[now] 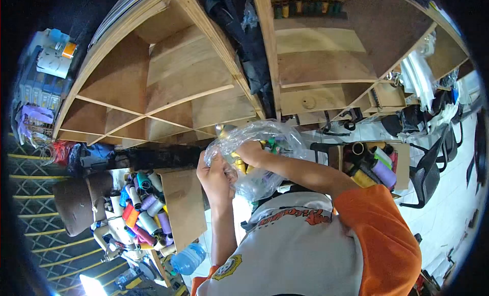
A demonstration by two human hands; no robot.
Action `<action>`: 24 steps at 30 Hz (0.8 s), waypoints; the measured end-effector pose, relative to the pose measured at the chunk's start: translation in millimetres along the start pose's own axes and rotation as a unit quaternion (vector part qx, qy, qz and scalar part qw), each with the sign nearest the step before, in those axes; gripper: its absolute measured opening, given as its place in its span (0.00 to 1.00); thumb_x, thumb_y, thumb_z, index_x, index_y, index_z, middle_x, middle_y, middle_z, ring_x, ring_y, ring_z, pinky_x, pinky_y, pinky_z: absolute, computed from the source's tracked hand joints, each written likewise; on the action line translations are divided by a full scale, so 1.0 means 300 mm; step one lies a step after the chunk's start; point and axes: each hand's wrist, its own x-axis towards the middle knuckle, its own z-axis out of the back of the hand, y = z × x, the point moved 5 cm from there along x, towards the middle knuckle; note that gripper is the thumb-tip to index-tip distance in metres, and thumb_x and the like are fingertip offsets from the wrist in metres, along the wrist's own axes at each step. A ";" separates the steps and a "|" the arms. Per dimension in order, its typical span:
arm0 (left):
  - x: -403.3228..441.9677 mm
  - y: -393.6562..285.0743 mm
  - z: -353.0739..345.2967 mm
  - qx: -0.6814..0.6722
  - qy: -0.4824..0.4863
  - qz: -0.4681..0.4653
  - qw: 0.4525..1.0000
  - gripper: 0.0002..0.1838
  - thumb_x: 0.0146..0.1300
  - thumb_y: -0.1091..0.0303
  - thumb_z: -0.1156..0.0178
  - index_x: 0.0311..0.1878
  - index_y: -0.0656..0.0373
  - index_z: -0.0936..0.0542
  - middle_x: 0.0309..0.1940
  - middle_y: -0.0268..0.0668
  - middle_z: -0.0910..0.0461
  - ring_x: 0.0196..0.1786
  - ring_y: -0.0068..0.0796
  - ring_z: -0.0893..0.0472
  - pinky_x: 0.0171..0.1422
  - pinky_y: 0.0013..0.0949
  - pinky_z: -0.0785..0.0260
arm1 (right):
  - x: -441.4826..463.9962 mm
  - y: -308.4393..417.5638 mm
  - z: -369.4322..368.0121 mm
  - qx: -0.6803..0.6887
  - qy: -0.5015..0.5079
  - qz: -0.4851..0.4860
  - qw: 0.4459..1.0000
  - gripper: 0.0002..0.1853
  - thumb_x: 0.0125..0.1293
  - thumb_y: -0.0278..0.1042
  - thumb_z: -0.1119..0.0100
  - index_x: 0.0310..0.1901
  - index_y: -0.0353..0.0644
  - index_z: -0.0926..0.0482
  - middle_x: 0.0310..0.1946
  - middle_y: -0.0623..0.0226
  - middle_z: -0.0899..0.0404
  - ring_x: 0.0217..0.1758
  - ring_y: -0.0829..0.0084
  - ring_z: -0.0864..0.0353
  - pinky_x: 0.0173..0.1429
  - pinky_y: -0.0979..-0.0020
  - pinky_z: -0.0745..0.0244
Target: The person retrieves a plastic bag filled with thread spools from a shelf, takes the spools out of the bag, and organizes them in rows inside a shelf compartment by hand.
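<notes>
A clear plastic bag with yellow and green items inside is in front of my chest, below the wooden shelves. My left hand is closed on the bag's left edge, fingers bent round the plastic. My right hand reaches into the mouth of the bag, beside yellow spools. Its fingertips are hidden among the plastic and the spools, so what they touch cannot be made out.
Wooden shelves span the top. A cardboard box of coloured thread spools stands at the left, another box of spools at the right. A water bottle is low left; a black chair stands far right.
</notes>
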 end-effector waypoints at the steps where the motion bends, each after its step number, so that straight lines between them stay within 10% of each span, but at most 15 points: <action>1: -0.004 0.005 0.003 -0.002 0.001 -0.001 1.000 0.07 0.66 0.67 0.47 0.36 0.60 0.28 0.13 0.24 0.38 0.10 0.12 0.42 0.11 0.20 0.51 | 0.030 -0.074 -0.110 0.024 -0.086 0.034 0.995 0.13 0.59 0.33 0.54 0.34 0.35 0.20 0.34 0.47 0.21 0.38 0.51 0.19 0.42 0.57 0.26; 3: -0.005 0.008 0.006 -0.003 -0.001 -0.005 1.000 0.07 0.65 0.67 0.47 0.37 0.60 0.28 0.14 0.24 0.38 0.11 0.12 0.42 0.11 0.20 0.51 | 0.017 -0.100 -0.110 0.038 -0.153 0.077 0.984 0.14 0.60 0.34 0.54 0.34 0.36 0.20 0.33 0.47 0.21 0.38 0.51 0.19 0.41 0.56 0.26; 8: -0.003 -0.030 0.007 -0.021 -0.002 -0.005 1.000 0.05 0.65 0.69 0.47 0.35 0.59 0.30 0.16 0.25 0.38 0.13 0.12 0.40 0.13 0.20 0.51 | -0.065 0.020 0.111 -0.059 0.036 -0.007 0.998 0.12 0.59 0.31 0.51 0.41 0.35 0.24 0.34 0.48 0.21 0.40 0.52 0.20 0.44 0.58 0.26; 15: 0.032 0.022 0.043 -0.041 -0.016 0.038 0.998 0.04 0.64 0.71 0.48 0.34 0.59 0.30 0.18 0.25 0.37 0.13 0.11 0.41 0.12 0.19 0.51 | -0.296 0.163 0.778 0.307 0.038 0.043 0.950 0.24 0.52 0.38 0.33 0.52 0.43 0.25 0.42 0.60 0.19 0.45 0.69 0.19 0.49 0.67 0.25; 18: 0.039 0.067 0.051 -0.037 -0.015 0.056 0.998 0.03 0.63 0.72 0.48 0.34 0.58 0.31 0.18 0.25 0.37 0.13 0.11 0.41 0.12 0.19 0.51 | -0.263 -0.032 1.073 0.442 -0.195 -0.032 0.875 0.25 0.54 0.40 0.33 0.50 0.33 0.26 0.43 0.64 0.19 0.45 0.74 0.20 0.50 0.73 0.27; 24: 0.050 0.089 0.067 -0.013 -0.060 0.061 0.996 0.02 0.63 0.74 0.49 0.34 0.57 0.32 0.18 0.25 0.38 0.13 0.12 0.42 0.11 0.19 0.52 | 0.031 -0.501 1.426 0.181 -0.447 -0.143 0.864 0.27 0.52 0.40 0.31 0.50 0.33 0.25 0.39 0.57 0.17 0.44 0.72 0.18 0.50 0.74 0.28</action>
